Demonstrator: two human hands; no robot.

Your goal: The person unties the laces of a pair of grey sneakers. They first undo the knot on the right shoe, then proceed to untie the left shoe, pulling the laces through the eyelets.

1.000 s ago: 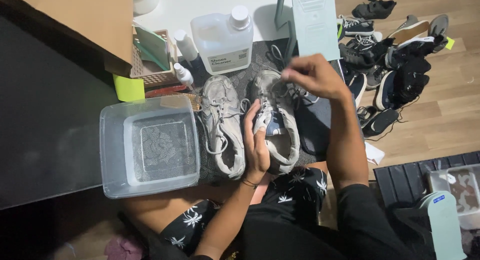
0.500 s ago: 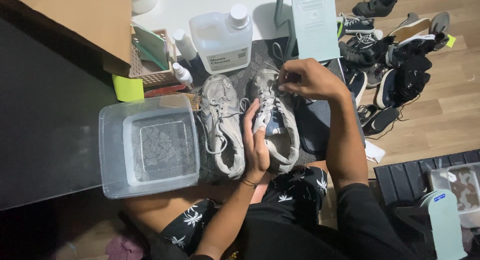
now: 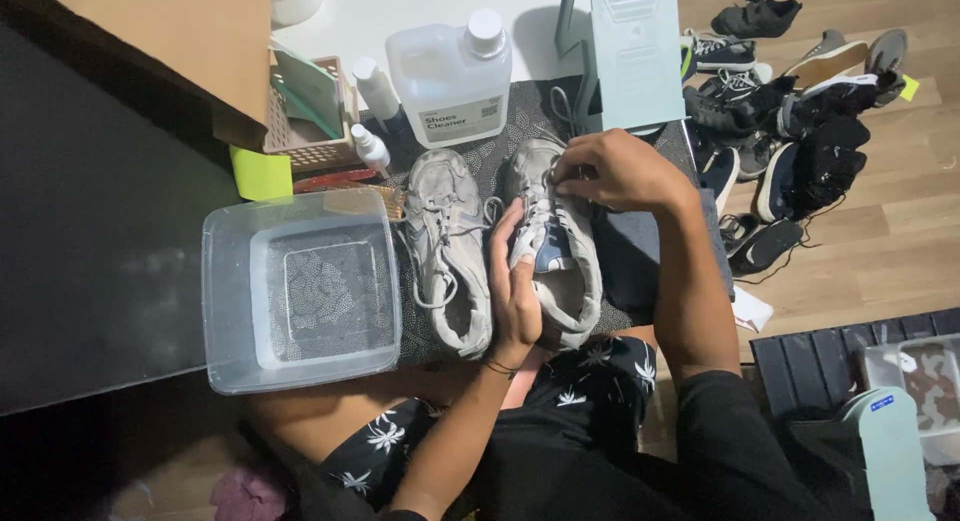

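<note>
A: What is the place like?

B: It is a room with a wooden floor (image 3: 900,231). The person sits at a low desk (image 3: 420,11) with a white top, and a dark dotted mat (image 3: 630,251) lies on it. The left part of the picture is very dark, and I cannot make out what is there.

A: Where are the shoes?

B: Two worn grey sneakers stand side by side on the mat, toes pointing away from the person. The left sneaker (image 3: 445,246) is free. The right sneaker (image 3: 560,261) is between both hands.

A: What do the hands do?

B: The left hand (image 3: 515,291) lies flat against the inner side of the right sneaker, with fingers stretched, steadying it. The right hand (image 3: 615,171) is bent over the toe end, and its fingers pinch the laces (image 3: 553,173) there. The fingertips are partly hidden, so I cannot tell how firm the pinch is.

A: And around them?

B: A clear plastic tub (image 3: 300,291) stands to the left of the sneakers; whether it holds water, I cannot tell. Behind are a big white jug (image 3: 450,76), two small spray bottles (image 3: 372,116) and a small basket (image 3: 300,141), half covered by a cardboard box (image 3: 160,41). A pale green stand (image 3: 635,51) is cut off at the top edge. On the floor to the right lies a heap of dark shoes (image 3: 790,111), hard to count.
</note>
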